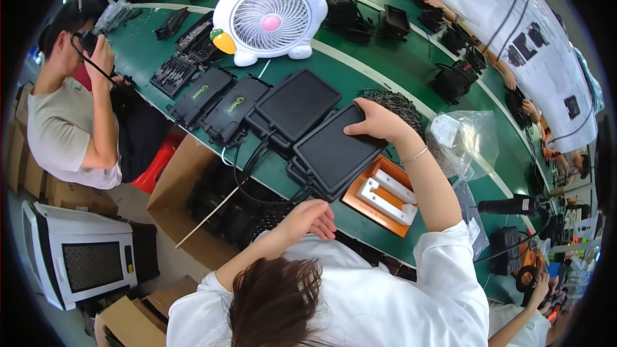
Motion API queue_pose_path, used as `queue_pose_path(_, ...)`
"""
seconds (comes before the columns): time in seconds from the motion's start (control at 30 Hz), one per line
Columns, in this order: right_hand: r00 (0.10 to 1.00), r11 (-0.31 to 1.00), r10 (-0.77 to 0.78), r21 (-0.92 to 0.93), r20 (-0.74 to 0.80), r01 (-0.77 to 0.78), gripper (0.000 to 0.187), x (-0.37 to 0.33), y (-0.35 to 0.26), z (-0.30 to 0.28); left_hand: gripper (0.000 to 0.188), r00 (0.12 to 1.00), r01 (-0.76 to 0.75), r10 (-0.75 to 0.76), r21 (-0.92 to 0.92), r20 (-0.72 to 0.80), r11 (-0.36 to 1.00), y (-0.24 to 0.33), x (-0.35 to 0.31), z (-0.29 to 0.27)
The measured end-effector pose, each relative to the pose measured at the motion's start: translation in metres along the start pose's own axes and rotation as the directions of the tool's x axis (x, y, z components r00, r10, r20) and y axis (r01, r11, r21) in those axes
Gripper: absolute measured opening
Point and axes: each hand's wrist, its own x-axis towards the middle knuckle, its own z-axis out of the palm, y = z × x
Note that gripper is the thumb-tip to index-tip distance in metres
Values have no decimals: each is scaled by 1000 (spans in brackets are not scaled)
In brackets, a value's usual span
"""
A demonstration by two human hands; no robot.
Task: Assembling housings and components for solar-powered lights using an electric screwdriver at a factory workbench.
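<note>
A flat black rectangular panel [339,148] lies at the near edge of the green workbench, on top of another dark flat piece whose edge shows beneath it. My right hand [379,122] grips its far right corner, thumb on the upper face and the other fingers over the far edge, partly hidden. Below the panel's near corner, my left hand [310,220] holds nothing, its fingers loosely bent and apart. Black cables [255,162] run beside the panel. To its left sits a similar black panel [299,104], then two black cases [234,108] with green markings.
Right of the panel is an orange fixture [362,204] with white blocks. A bundle of black cables [392,104] and a clear plastic bag [472,138] lie behind it. A rabbit-shaped fan [270,16] stands at the back. Below the bench edge is an open cardboard box [173,183]. A co-worker [74,103] sits left.
</note>
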Motion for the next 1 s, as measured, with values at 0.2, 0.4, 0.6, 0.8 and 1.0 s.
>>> queue_pose_path(0.2,937,889,-313,-394,-154,233,72,-16,1,22,10,823,-384,496,371,-278,845,21,-50,-5)
queue_pose_path(0.4,906,753,-405,-518,124,407,93,-76,-27,65,20,683,16,729,998,39,-68,36,-26,-7)
queue_pose_path(0.6,882,718,-470,-567,31,403,69,-92,-31,68,16,686,-218,670,959,283,-181,70,-29,6)
queue_pose_path(0.8,625,750,-661,-333,-415,572,24,-120,-15,25,24,492,-730,677,683,547,-22,103,-39,7)
queue_pose_path(1.0,555,461,-37,478,-831,747,31,-207,89,5,36,506,134,858,975,88,-179,150,-78,-90)
